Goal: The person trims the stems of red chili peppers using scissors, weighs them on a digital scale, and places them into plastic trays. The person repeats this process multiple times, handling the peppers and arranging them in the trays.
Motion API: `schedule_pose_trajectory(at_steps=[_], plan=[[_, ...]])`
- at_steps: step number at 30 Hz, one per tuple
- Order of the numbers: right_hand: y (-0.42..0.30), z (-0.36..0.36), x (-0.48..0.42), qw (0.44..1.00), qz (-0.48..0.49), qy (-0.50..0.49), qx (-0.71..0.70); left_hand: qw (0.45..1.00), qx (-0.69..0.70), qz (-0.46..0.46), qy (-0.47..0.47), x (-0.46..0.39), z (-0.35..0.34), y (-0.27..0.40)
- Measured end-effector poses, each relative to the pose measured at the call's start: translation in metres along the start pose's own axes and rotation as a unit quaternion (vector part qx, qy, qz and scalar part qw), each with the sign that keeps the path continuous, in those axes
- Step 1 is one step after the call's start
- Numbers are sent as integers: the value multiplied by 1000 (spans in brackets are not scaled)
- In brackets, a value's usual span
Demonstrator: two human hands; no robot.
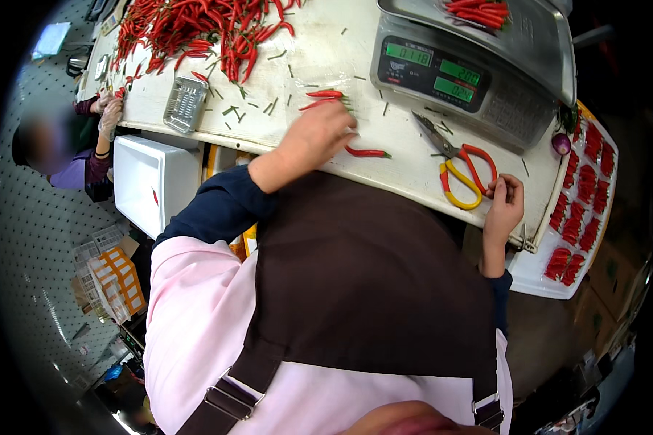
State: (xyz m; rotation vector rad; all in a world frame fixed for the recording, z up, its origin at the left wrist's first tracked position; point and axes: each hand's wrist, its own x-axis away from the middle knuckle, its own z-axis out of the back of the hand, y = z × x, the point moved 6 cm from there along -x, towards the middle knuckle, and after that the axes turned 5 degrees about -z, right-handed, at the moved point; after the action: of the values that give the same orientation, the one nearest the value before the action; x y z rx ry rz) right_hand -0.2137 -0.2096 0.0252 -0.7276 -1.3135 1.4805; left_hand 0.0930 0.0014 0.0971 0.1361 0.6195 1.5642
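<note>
My left hand (320,130) bends over the white table among a few red chilies, with its fingertips turned down. One red chili (368,153) lies just below the fingers, and two more chilies (325,94) lie beyond the knuckles on a clear plastic sheet (299,103). What the fingertips pinch, if anything, is hidden. My right hand (507,198) rests at the table's near edge, loosely curled with nothing visible in it. Its fingertips are against or very near the red handle of the scissors (457,163), whose blades point away to the left.
A large heap of red chilies (196,32) covers the far left. Cut green stems (234,112) lie scattered near a clear tray (185,103). A digital scale (457,81) carries bagged chilies (478,12). Packed chilies (585,182) and an onion (561,144) are right. A gloved co-worker (60,144) works left.
</note>
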Motion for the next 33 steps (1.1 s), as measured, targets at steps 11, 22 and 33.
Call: schedule_pose_trajectory(at_steps=[11,22,33], plan=[[-2,0,-1,1000,-1,1,10,998,-22,12,-64,4,-26,17],[-1,0,-1,1000,3,-6,2,987,-121,109,7,-23,19,-74],[-5,-1,2,1000,-5,-4,-6,987,-24,100,123,-112,78,-34]])
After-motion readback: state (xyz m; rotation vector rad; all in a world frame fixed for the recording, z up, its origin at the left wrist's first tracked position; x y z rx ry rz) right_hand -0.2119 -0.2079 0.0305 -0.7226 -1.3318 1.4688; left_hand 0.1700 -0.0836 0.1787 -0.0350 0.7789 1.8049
